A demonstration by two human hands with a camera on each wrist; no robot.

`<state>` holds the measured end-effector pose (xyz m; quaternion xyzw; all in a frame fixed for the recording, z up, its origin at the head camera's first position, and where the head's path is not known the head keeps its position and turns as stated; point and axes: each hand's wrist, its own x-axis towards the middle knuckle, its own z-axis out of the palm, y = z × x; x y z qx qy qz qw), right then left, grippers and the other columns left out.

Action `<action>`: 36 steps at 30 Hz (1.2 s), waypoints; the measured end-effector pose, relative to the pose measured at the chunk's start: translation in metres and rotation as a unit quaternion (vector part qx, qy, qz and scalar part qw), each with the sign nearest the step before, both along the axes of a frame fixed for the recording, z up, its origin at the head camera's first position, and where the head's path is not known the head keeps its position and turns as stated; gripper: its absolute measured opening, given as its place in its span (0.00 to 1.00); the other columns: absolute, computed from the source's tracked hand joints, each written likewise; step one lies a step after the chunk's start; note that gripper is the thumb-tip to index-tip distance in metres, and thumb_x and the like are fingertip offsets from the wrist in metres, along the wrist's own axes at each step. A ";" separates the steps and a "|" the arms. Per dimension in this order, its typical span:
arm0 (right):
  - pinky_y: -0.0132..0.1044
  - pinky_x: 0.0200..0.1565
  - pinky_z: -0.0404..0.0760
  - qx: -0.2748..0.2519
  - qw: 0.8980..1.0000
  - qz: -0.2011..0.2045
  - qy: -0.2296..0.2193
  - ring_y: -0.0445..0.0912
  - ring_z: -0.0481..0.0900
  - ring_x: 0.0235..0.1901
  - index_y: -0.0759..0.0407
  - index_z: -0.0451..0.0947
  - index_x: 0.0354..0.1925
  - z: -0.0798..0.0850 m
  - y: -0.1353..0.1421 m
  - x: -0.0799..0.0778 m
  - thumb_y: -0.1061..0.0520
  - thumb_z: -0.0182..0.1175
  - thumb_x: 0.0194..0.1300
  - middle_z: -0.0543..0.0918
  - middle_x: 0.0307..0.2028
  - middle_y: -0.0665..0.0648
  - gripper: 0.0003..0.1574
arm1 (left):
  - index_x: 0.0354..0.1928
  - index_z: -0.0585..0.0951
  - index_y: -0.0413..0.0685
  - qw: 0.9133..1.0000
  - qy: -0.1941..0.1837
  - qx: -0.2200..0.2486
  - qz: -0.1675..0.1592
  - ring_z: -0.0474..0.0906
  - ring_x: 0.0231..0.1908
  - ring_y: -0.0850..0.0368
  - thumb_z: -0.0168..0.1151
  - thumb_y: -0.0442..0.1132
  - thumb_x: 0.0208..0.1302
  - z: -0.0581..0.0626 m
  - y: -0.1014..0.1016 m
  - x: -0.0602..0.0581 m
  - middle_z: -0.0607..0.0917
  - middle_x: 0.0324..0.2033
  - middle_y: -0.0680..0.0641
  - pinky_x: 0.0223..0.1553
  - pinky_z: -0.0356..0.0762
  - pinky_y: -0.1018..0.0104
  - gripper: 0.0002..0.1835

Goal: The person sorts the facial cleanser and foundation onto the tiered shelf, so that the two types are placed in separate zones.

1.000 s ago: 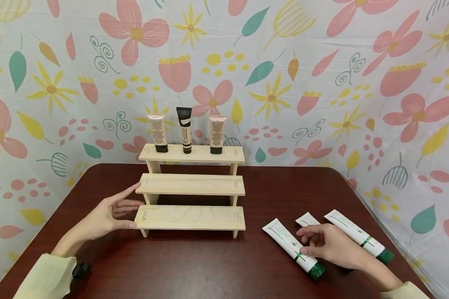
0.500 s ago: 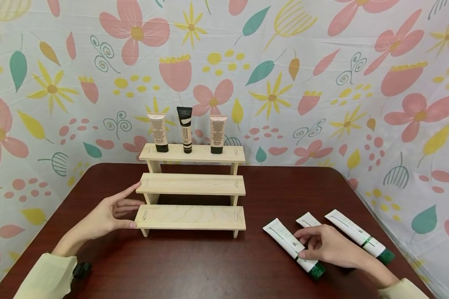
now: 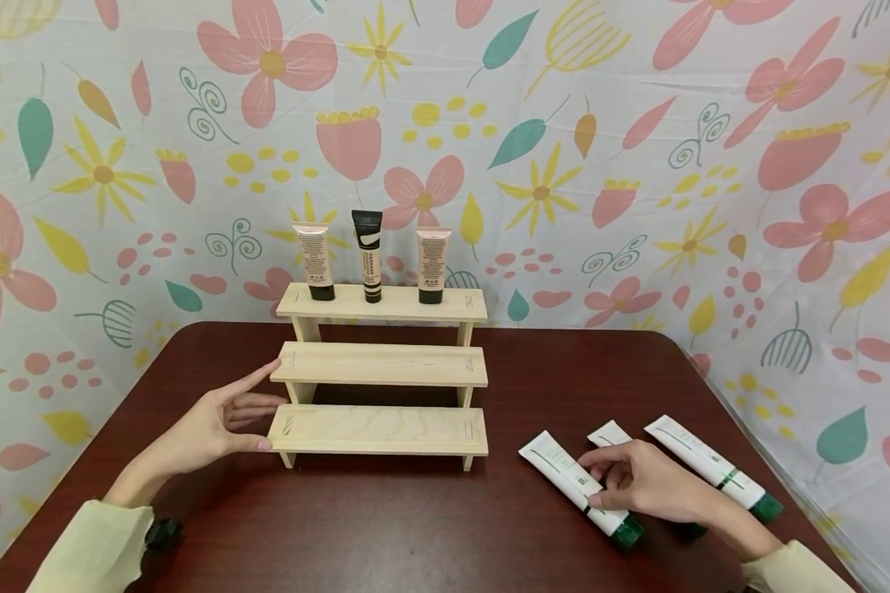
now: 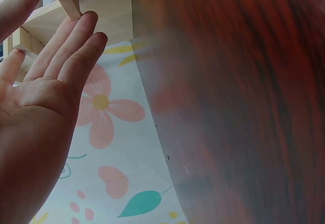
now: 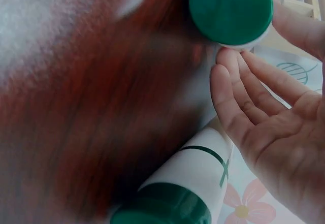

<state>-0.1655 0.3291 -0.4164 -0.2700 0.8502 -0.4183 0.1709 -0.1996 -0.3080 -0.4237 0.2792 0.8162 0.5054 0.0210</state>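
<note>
My left hand (image 3: 203,441) rests against the left side of a three-tier wooden display stand (image 3: 378,428). Its thumb touches the bottom tier and its index finger the middle one; in the left wrist view the fingers (image 4: 76,56) reach out nearly straight. On the right, my right hand (image 3: 648,486) pinches a white squeeze tube (image 3: 559,469) with a green cap (image 5: 231,10) between thumb and fingertips. Under that hand lies a second white tube (image 3: 608,434), mostly hidden. A third white tube (image 3: 700,461) lies to the right.
Three small cosmetic tubes stand cap-down on the top tier: a pinkish one (image 3: 315,259), a black-and-beige one (image 3: 371,259) and another pinkish one (image 3: 432,263). The dark red-brown table (image 3: 386,527) meets a flower-patterned cloth (image 3: 601,107) behind and at the sides.
My right hand has shifted slightly left, and the pinched squeeze tube has moved a little with it. More of the middle tube's green cap shows. The left hand stays on the stand.
</note>
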 end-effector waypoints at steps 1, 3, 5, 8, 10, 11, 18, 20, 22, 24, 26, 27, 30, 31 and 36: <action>0.36 0.36 0.84 -0.007 1.000 0.008 -0.011 0.43 0.83 0.33 0.76 0.78 0.61 0.000 0.001 -0.001 0.60 0.74 0.67 0.82 0.40 0.59 0.30 | 0.84 0.55 0.45 1.000 0.000 0.000 0.000 0.84 0.57 0.53 0.82 0.29 0.55 0.000 0.000 0.000 0.84 0.58 0.32 0.55 0.82 0.61 0.59; 0.36 0.37 0.84 -0.024 0.999 0.025 -0.036 0.45 0.83 0.34 0.77 0.76 0.62 0.001 0.004 -0.002 0.62 0.72 0.67 0.81 0.41 0.62 0.31 | 0.84 0.56 0.45 1.000 0.001 -0.001 0.000 0.84 0.57 0.53 0.82 0.29 0.55 0.001 0.000 0.000 0.84 0.57 0.32 0.55 0.82 0.62 0.59; 0.37 0.38 0.85 -0.042 0.997 0.040 -0.059 0.48 0.84 0.34 0.78 0.74 0.63 0.000 0.006 -0.004 0.64 0.71 0.68 0.80 0.42 0.65 0.31 | 0.84 0.56 0.45 1.000 0.003 -0.002 -0.001 0.84 0.57 0.53 0.82 0.29 0.55 0.001 0.001 0.000 0.84 0.57 0.32 0.55 0.82 0.62 0.59; 0.37 0.38 0.85 -0.057 0.994 0.052 -0.082 0.50 0.84 0.34 0.78 0.73 0.64 -0.001 0.008 -0.007 0.66 0.70 0.68 0.79 0.42 0.68 0.31 | 0.84 0.56 0.45 1.000 0.005 -0.003 -0.002 0.84 0.57 0.53 0.82 0.29 0.55 0.001 0.001 -0.001 0.84 0.57 0.32 0.56 0.81 0.63 0.59; 0.37 0.37 0.85 -0.061 0.993 0.053 -0.088 0.50 0.83 0.33 0.77 0.73 0.65 -0.001 0.008 -0.007 0.66 0.70 0.67 0.79 0.42 0.69 0.32 | 0.84 0.56 0.46 1.000 0.005 -0.003 -0.002 0.84 0.57 0.53 0.82 0.29 0.55 0.001 0.001 -0.001 0.84 0.57 0.32 0.55 0.82 0.63 0.59; 0.37 0.37 0.85 -0.060 0.993 0.052 -0.089 0.50 0.83 0.32 0.77 0.73 0.65 -0.001 0.008 -0.007 0.66 0.70 0.67 0.79 0.42 0.69 0.32 | 0.84 0.56 0.46 1.000 0.005 -0.003 -0.002 0.84 0.57 0.53 0.82 0.29 0.55 0.001 0.001 -0.001 0.84 0.57 0.32 0.55 0.82 0.63 0.59; 0.36 0.36 0.81 -0.029 0.996 0.041 -0.079 0.46 0.80 0.33 0.78 0.73 0.65 0.001 0.003 -0.006 0.65 0.73 0.63 0.79 0.41 0.64 0.35 | 0.84 0.55 0.47 1.000 0.004 -0.008 0.003 0.84 0.57 0.54 0.82 0.30 0.55 0.001 0.000 0.000 0.84 0.58 0.32 0.55 0.82 0.61 0.59; 0.35 0.36 0.80 -0.017 0.996 0.038 -0.081 0.45 0.79 0.34 0.77 0.74 0.64 0.001 0.002 -0.007 0.64 0.74 0.63 0.79 0.40 0.62 0.36 | 0.84 0.55 0.47 1.000 0.004 -0.007 0.004 0.84 0.57 0.55 0.82 0.30 0.55 -0.001 -0.001 0.001 0.84 0.58 0.32 0.55 0.82 0.62 0.59; 0.36 0.37 0.80 -0.012 0.995 0.037 -0.091 0.45 0.78 0.35 0.78 0.74 0.65 0.001 0.001 -0.007 0.63 0.73 0.64 0.79 0.39 0.62 0.36 | 0.84 0.55 0.47 1.000 0.007 -0.005 0.000 0.84 0.57 0.55 0.82 0.29 0.55 -0.002 -0.001 0.000 0.84 0.58 0.32 0.55 0.82 0.63 0.59; 0.36 0.37 0.80 -0.011 0.994 0.036 -0.101 0.45 0.78 0.35 0.79 0.73 0.65 0.001 0.001 -0.006 0.63 0.73 0.64 0.79 0.39 0.62 0.37 | 0.84 0.55 0.47 1.000 0.009 -0.003 -0.002 0.84 0.57 0.54 0.81 0.29 0.55 -0.002 0.000 -0.001 0.84 0.58 0.31 0.55 0.82 0.63 0.59; 0.36 0.37 0.80 -0.012 0.994 0.036 -0.105 0.46 0.78 0.35 0.79 0.72 0.66 0.001 0.001 -0.007 0.63 0.73 0.64 0.78 0.40 0.62 0.37 | 0.84 0.56 0.47 1.000 0.011 -0.001 -0.003 0.84 0.57 0.54 0.81 0.29 0.55 -0.002 0.000 -0.002 0.84 0.58 0.31 0.55 0.82 0.63 0.59; 0.36 0.37 0.80 -0.012 0.994 0.037 -0.105 0.45 0.78 0.34 0.79 0.72 0.66 0.000 0.001 -0.007 0.63 0.73 0.64 0.78 0.40 0.62 0.37 | 0.84 0.56 0.47 1.000 0.011 0.000 -0.004 0.84 0.57 0.54 0.81 0.29 0.55 -0.002 0.000 -0.002 0.83 0.58 0.30 0.55 0.82 0.63 0.59; 0.35 0.36 0.81 -0.012 0.994 0.043 -0.097 0.45 0.79 0.33 0.78 0.73 0.66 0.000 0.000 -0.007 0.63 0.73 0.63 0.79 0.40 0.62 0.37 | 0.84 0.56 0.47 1.000 0.011 -0.001 -0.003 0.84 0.57 0.55 0.82 0.29 0.55 -0.002 0.000 -0.002 0.83 0.58 0.30 0.55 0.81 0.64 0.59; 0.36 0.36 0.82 -0.012 0.994 0.046 -0.094 0.45 0.80 0.32 0.78 0.73 0.66 -0.001 0.000 -0.007 0.63 0.73 0.63 0.80 0.40 0.62 0.38 | 0.84 0.56 0.46 1.000 0.011 -0.002 -0.002 0.84 0.57 0.55 0.82 0.29 0.55 -0.002 0.000 -0.002 0.84 0.58 0.30 0.55 0.81 0.64 0.59; 0.36 0.36 0.83 -0.015 0.994 0.055 -0.092 0.46 0.81 0.30 0.78 0.73 0.66 0.000 -0.003 -0.007 0.64 0.74 0.62 0.80 0.39 0.61 0.38 | 0.84 0.56 0.46 1.000 0.009 -0.001 0.000 0.84 0.57 0.54 0.82 0.29 0.55 -0.002 0.000 -0.001 0.84 0.58 0.31 0.55 0.81 0.65 0.59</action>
